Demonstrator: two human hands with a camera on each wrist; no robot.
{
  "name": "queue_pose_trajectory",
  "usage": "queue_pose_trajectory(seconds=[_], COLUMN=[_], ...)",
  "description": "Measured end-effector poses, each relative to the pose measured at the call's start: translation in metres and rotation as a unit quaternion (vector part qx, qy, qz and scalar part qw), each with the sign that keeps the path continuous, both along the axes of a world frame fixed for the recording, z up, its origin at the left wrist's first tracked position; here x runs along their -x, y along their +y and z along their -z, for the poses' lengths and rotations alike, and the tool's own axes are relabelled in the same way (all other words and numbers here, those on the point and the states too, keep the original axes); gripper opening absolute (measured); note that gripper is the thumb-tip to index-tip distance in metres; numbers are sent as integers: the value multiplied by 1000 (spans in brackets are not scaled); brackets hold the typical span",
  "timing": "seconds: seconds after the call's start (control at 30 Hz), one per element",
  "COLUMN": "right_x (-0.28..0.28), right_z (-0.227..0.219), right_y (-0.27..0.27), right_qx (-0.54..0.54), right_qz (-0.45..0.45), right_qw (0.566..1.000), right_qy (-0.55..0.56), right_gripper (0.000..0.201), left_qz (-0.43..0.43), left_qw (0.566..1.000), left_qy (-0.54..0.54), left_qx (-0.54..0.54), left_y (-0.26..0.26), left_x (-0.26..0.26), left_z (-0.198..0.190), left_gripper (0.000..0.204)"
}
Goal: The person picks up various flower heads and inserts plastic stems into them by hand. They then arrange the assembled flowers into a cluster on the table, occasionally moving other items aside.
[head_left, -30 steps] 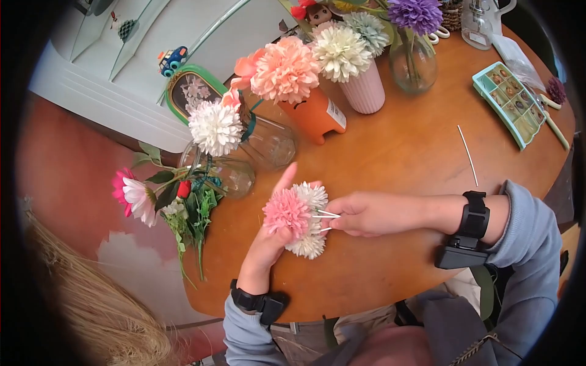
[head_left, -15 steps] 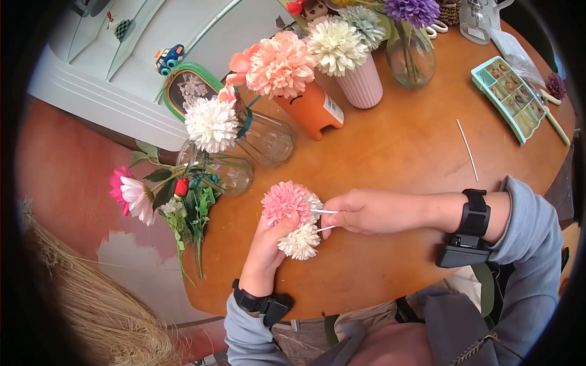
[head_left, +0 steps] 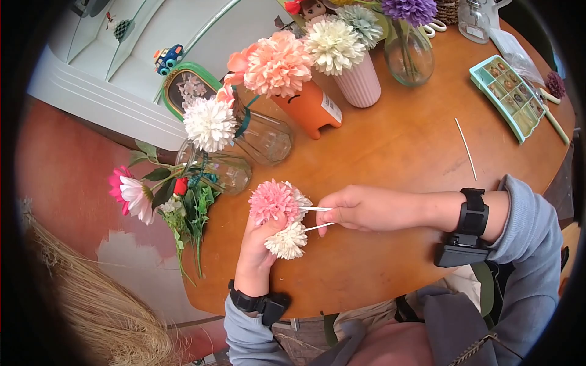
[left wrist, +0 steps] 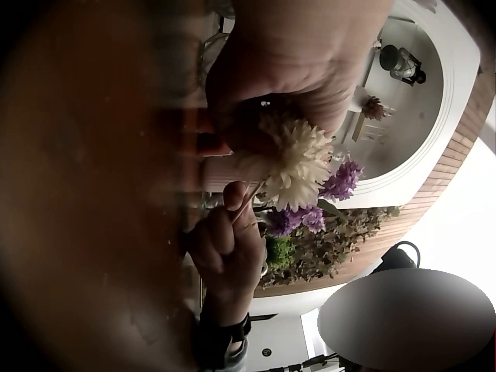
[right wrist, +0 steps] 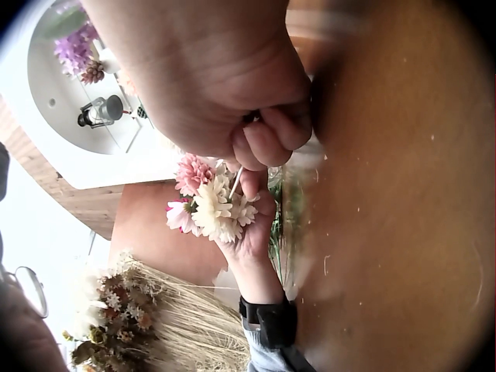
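The left hand (head_left: 256,244) grips a cluster of flower heads, its thumb over the front: a pink flower (head_left: 273,202) on top, a cream flower (head_left: 287,241) below, and another pale one partly hidden behind the pink. White stems (head_left: 314,208) run from the heads to the right hand (head_left: 360,208), which pinches them with curled fingers. In the left wrist view a cream flower (left wrist: 294,164) hangs under the left hand. The right wrist view shows the right hand (right wrist: 232,93) curled round a stem beside the cream flower (right wrist: 215,203).
Behind the hands stand glass jars (head_left: 268,143), an orange vase (head_left: 312,110), a pink ribbed vase (head_left: 360,82) and a round glass vase (head_left: 410,58). A loose white stick (head_left: 466,148) and a compartment tray (head_left: 508,97) lie right. Leafy flowers (head_left: 195,213) lie left.
The left hand and the flower heads have moved left, away from the right hand, and more stem shows between them. The left fingers, extended earlier, are now mostly hidden behind the flowers.
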State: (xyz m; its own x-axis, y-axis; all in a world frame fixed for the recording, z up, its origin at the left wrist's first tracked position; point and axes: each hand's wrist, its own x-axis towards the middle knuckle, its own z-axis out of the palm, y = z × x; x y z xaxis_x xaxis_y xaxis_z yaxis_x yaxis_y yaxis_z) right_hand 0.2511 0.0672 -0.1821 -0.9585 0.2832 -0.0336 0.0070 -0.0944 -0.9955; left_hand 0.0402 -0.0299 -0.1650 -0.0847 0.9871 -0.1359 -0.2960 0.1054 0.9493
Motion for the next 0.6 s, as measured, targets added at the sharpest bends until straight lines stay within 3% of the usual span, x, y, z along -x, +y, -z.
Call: queue_pose_trajectory(seconds=[0.17, 0.3, 0.37, 0.5, 0.6], right_x=[0, -3, -4, -3, -1], right_z=[0, 4, 4, 5, 6], right_y=[0, 2, 4, 7, 7], right_qx=[8, 35, 69, 142, 158], right_qz=[-8, -13, -9, 5, 33], right_qw=[1000, 999, 998, 990, 987], right_qy=[5, -5, -11, -7, 9], right_gripper=[27, 28, 28, 28, 27], left_qz=[-1, -88, -36, -139, -108], left_qw=[1000, 991, 990, 989, 990], left_qy=[-22, -100, -119, 30, 84], left_qx=[-9, -30, -64, -48, -29], left_y=[1, 8, 9, 20, 21], left_x=[4, 17, 38, 53, 37], left_z=[2, -3, -11, 8, 12], left_gripper=[51, 48, 43, 40, 41])
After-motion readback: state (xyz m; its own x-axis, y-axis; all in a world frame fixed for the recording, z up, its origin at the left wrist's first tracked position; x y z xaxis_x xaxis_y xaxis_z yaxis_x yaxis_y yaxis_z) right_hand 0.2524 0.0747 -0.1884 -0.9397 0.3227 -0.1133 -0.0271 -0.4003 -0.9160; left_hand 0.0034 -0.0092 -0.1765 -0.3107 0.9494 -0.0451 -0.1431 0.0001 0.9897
